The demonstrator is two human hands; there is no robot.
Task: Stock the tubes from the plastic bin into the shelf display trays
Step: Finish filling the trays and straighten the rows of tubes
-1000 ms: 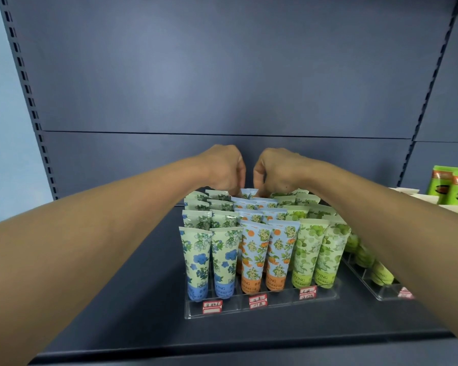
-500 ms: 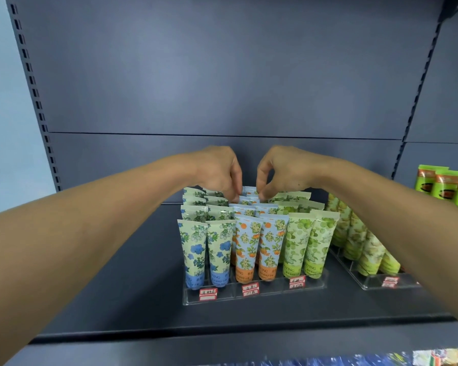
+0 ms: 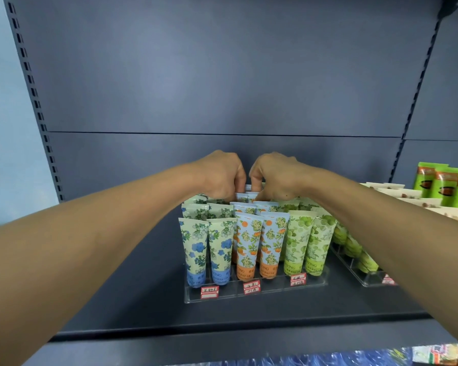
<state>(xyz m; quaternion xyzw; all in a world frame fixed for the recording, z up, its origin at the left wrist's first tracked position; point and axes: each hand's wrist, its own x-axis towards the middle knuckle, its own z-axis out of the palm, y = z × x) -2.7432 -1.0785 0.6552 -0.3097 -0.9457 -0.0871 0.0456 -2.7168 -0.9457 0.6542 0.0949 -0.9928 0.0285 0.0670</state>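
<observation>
Both hands are reaching to the back of the clear display tray [image 3: 251, 293]. The left hand [image 3: 220, 175] is curling its fingers down over the rear of the middle column, and the right hand [image 3: 273, 174] is mirroring it just beside, knuckles nearly touching. Each grip is closing on the top edge of the rearmost orange-print tube [image 3: 249, 188]; only a sliver of that tube is showing between the fingers, so I cannot tell how firmly either grip is pinching it.

The tray is sitting on the dark shelf [image 3: 132, 299], holding tubes upright, caps down: blue-flower tubes [image 3: 193, 249] in the left columns, orange-print tubes [image 3: 247, 247] in the middle, green-print tubes [image 3: 296, 244] on the right. Price labels [image 3: 209, 292] are sticking to the tray's front lip.

A second clear tray [image 3: 365, 281] is sitting just to the right, with green tubes. Green packets [image 3: 444, 183] are standing further right.
</observation>
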